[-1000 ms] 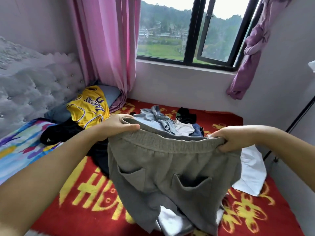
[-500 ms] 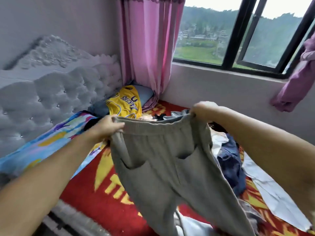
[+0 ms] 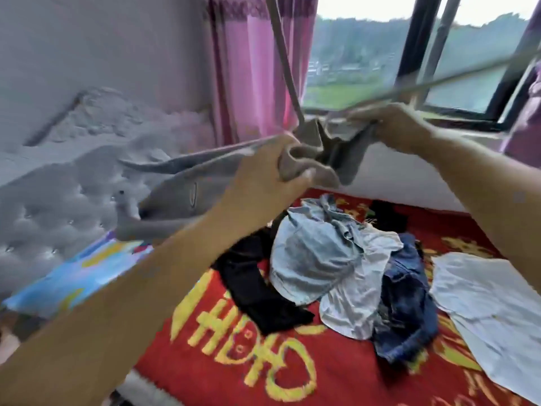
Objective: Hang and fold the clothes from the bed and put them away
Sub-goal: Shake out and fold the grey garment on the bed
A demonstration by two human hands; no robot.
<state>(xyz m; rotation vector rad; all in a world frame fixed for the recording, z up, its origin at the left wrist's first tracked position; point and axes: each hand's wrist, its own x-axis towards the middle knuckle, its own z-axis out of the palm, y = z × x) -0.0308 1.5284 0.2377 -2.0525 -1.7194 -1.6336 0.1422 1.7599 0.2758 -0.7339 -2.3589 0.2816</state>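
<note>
Grey-brown sweatpants [image 3: 330, 159] are bunched in the air above the bed, blurred by motion, with one leg streaming out to the left in front of the headboard. Two drawstrings [image 3: 285, 60] fly up from the waistband, one toward the curtain, the other across the window. The left hand [image 3: 263, 174] grips a thick fold of the fabric, fingers curled around it. The right hand [image 3: 395, 127] clutches the waistband a little higher and to the right, its fingers closed on the cloth; the two hands are near each other.

Below them a heap of clothes lies on the red blanket [image 3: 234, 361] with yellow lettering that covers the bed. A light blue denim shirt [image 3: 313, 259] sits on top of the heap, a white garment [image 3: 360, 297] spills out from under it, and dark blue jeans [image 3: 407, 306] are crumpled just beside that on the right. A black garment [image 3: 257, 291] stretches out from the left side of the heap. A white shirt [image 3: 491, 312] lies spread flat near the bed's right edge, apart from the heap.

A multicoloured pillow [image 3: 79, 273] rests at the left by the grey tufted headboard [image 3: 58, 194]. A pink curtain [image 3: 248, 68] hangs beside the black-framed window [image 3: 415, 39].
</note>
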